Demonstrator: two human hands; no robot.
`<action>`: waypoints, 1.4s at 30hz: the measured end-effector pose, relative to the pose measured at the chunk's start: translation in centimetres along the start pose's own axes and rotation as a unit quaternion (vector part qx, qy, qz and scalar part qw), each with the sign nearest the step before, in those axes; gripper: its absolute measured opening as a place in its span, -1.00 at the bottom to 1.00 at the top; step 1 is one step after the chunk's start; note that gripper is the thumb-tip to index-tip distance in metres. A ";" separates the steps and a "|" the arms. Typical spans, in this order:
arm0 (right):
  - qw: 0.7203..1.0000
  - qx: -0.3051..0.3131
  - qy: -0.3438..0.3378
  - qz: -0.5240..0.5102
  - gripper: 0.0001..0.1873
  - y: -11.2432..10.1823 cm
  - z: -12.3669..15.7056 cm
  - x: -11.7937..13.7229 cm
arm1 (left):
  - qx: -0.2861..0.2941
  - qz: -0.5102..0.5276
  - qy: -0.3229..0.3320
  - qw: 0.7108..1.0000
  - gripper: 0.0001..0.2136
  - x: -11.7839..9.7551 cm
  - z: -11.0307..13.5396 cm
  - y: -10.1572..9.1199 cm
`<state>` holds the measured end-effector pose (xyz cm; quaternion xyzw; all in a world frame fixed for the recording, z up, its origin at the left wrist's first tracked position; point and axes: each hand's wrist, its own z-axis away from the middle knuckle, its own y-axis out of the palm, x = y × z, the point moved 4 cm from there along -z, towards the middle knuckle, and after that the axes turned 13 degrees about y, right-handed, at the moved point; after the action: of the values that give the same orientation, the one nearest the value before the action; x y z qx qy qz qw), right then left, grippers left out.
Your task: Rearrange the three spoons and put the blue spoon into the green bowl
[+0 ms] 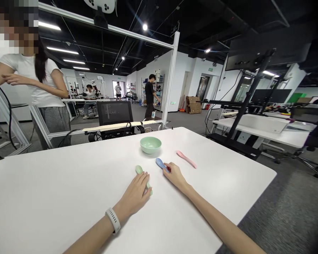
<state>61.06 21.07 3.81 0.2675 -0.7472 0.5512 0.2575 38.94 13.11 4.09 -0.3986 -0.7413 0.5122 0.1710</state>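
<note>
The left grip lies across a green spoon; the right grip rests on the handle of a blue spoon. Whether either is clenched cannot be told. Both spoons lie just before a green bowl on the bench, with a pink spoon to its right.

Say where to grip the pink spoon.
Pinch the slim middle of the pink spoon from above, coming from the near side with the right hand. It lies flat and slanted on the white table, and that narrow stem fits fingers best; the blue spoon sits left of it, so avoid that side.
</note>
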 end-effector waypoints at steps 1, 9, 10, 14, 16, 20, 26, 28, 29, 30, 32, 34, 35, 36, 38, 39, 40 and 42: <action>1.000 0.000 0.000 -0.001 -0.73 0.0 0.0 0.0 | 0.001 0.000 -0.002 1.000 -0.50 0.0 0.0 -0.1; 1.000 -0.003 -0.007 -0.004 -0.70 0.1 0.0 0.0 | -0.007 -0.005 0.004 1.000 -0.52 0.1 0.0 -0.2; 1.000 -0.005 -0.004 -0.001 -0.71 0.1 0.0 0.0 | -0.009 -0.006 0.005 1.000 -0.52 0.1 0.0 -0.2; 1.000 -0.008 0.001 0.004 -0.73 0.1 -0.1 -0.1 | -0.016 -0.011 0.005 1.000 -0.52 0.1 0.0 0.1; 1.000 -0.008 0.000 0.003 -0.74 0.0 -0.1 -0.2 | -0.020 -0.013 0.005 1.000 -0.52 0.1 0.0 0.2; 1.000 -0.007 0.004 0.002 -0.73 0.0 -0.1 -0.2 | -0.027 -0.017 0.008 0.999 -0.51 0.1 0.0 0.3; 1.000 -0.004 0.005 0.007 -0.75 0.1 -0.2 -0.3 | -0.022 -0.020 0.004 1.000 -0.51 -0.1 -0.1 0.1; 1.000 -0.003 0.002 0.008 -0.74 0.0 -0.1 -0.2 | -0.021 -0.020 0.002 1.000 -0.51 -0.1 -0.1 0.1; 1.000 -0.003 0.000 0.007 -0.73 0.0 -0.1 -0.2 | -0.022 -0.020 0.002 1.000 -0.51 -0.1 -0.1 0.1; 1.000 -0.004 -0.002 0.006 -0.71 0.0 -0.1 -0.2 | -0.022 -0.020 0.003 1.000 -0.51 -0.1 -0.1 0.1; 1.000 -0.006 -0.002 0.004 -0.68 -0.1 -0.1 -0.2 | -0.025 -0.020 0.004 0.999 -0.51 0.0 0.0 0.2; 1.000 -0.009 -0.001 0.003 -0.67 -0.1 -0.1 -0.2 | -0.029 -0.020 0.004 0.999 -0.50 0.1 0.0 0.3; 1.000 -0.011 -0.001 0.003 -0.67 -0.1 -0.1 -0.3 | -0.030 -0.019 0.004 0.999 -0.50 0.1 0.0 0.4; 1.000 -0.011 -0.001 0.003 -0.67 -0.1 -0.1 -0.3 | -0.031 -0.019 0.003 0.999 -0.50 0.2 0.1 0.4; 1.000 -0.009 0.000 0.002 -0.67 -0.1 -0.1 -0.3 | -0.033 -0.019 0.001 0.999 -0.50 0.2 0.1 0.4; 1.000 -0.008 0.001 0.002 -0.67 -0.1 -0.1 -0.3 | -0.033 -0.019 0.000 0.999 -0.51 0.2 0.1 0.4; 1.000 -0.006 0.002 0.002 -0.67 -0.1 -0.1 -0.3 | -0.032 -0.019 0.000 0.999 -0.51 0.2 0.1 0.4; 1.000 -0.003 0.005 0.002 -0.67 -0.1 -0.1 -0.3 | -0.031 -0.020 0.000 0.999 -0.51 0.1 0.0 0.3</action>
<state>61.38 21.15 3.68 0.2621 -0.7485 0.5506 0.2606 38.99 13.18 3.78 -0.3887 -0.7646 0.4856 0.1686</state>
